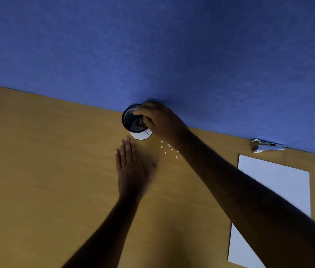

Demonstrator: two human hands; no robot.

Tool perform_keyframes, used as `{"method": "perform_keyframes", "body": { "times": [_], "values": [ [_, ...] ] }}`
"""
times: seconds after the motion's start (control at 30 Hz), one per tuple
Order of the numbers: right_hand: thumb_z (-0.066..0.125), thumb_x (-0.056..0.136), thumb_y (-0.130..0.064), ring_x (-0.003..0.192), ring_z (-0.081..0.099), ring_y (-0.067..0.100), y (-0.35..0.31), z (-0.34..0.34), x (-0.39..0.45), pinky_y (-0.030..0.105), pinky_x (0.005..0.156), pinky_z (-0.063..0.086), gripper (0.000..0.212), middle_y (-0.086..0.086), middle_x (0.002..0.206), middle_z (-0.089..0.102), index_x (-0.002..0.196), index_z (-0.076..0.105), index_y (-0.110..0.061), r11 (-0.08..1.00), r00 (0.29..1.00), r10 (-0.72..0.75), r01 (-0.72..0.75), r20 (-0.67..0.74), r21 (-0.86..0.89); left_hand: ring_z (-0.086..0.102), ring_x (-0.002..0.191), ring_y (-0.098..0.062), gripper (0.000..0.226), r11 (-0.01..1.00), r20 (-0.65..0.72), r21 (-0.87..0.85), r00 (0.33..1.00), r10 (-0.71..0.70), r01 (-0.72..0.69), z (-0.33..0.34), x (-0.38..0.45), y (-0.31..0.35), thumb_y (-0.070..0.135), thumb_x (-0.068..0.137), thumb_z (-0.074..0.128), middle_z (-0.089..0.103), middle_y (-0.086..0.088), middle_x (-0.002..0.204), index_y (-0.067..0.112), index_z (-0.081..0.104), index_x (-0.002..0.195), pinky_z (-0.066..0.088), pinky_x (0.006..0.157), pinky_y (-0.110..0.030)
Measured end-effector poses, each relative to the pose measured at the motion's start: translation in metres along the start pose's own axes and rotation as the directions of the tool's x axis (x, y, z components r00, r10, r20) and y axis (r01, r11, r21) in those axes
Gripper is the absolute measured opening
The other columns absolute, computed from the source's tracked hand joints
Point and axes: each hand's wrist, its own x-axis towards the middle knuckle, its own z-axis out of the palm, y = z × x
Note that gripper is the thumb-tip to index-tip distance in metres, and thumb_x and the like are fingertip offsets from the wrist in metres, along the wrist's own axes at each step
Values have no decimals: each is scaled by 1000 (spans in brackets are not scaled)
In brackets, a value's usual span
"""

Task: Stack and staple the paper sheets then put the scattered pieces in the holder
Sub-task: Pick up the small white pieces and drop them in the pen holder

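Observation:
A black mesh holder (pixel 133 120) with a white base stands at the table's back edge against the blue wall. My right hand (pixel 160 120) hovers over its mouth, fingertips and thumb bunched in a pinch, apparently on small white pieces. Several white pieces (pixel 169 149) lie scattered on the wood just in front of the holder, beside my right wrist. My left hand (pixel 133 167) lies flat on the table, fingers straight, left of those pieces. A stack of white paper sheets (pixel 280 186) lies at the right, partly hidden by my right forearm.
A grey stapler (pixel 268 146) lies at the back right, against the wall and just beyond the paper. The brown wooden table (pixel 36 161) runs wide to the left. The blue wall (pixel 152 45) closes off the far side.

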Motion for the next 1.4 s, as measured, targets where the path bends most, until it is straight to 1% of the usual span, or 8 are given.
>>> {"method": "perform_keyframes", "body": {
  "times": [0.23,0.43,0.53,0.73,0.9,1.0,1.27,1.4],
  "values": [
    [47,96,-6,128,53,24,9,-17,-43,28,107,43,40,10,135,59,134,62,-8,989,978,131,-117,-163,95,26,162,-36,91,1000,5,24,1000,-1,1,1,0,1,55,96,46,29,-22,172,-5,29,162,18,133,-53],
    [49,96,2,141,44,23,47,-1,-111,34,119,37,52,8,149,50,146,53,-11,902,900,429,-431,-76,-17,22,163,-35,89,1000,24,17,1000,-11,10,0,0,1,49,95,51,27,-20,173,-3,27,163,17,134,-54],
    [51,91,10,146,38,28,59,8,-121,39,122,35,63,12,156,43,152,45,-7,874,880,475,-472,3,-113,20,164,-35,89,1000,33,23,999,-5,4,1,0,1,51,96,46,25,-19,174,-3,25,164,16,134,-53],
    [51,86,14,142,37,18,74,28,-117,2,115,6,64,10,152,48,147,51,-8,892,897,441,-435,26,-125,17,164,-34,94,1000,30,12,1000,10,-10,3,0,-3,54,94,48,23,-19,174,-3,23,164,15,134,-53],
    [54,89,10,140,45,18,70,25,-129,24,117,36,62,4,153,47,147,53,-14,954,952,270,-245,142,-172,16,165,-33,94,1000,33,11,999,11,-11,5,0,-4,54,95,48,22,-19,175,-3,22,165,14,134,-53],
    [56,87,11,140,47,20,64,19,-121,22,111,33,65,4,153,48,147,52,-13,955,959,256,-232,121,-185,16,165,-33,94,1000,32,9,999,13,-14,5,0,-4,55,95,48,22,-19,175,-3,23,164,13,135,-52],
    [68,81,10,136,53,35,60,31,-74,45,103,55,63,18,147,55,142,56,-1,970,971,146,-103,189,-222,19,164,-35,91,1000,25,9,1000,16,-16,4,-1,-3,53,95,44,24,-20,174,-4,25,164,15,134,-54],
    [69,80,9,130,58,33,59,37,-90,43,97,58,59,17,142,58,138,60,-2,964,968,187,-148,166,-221,22,163,-36,91,1000,13,10,1000,19,-19,4,-1,-2,55,96,43,26,-21,173,-5,26,163,16,134,-54]
  ]
}}
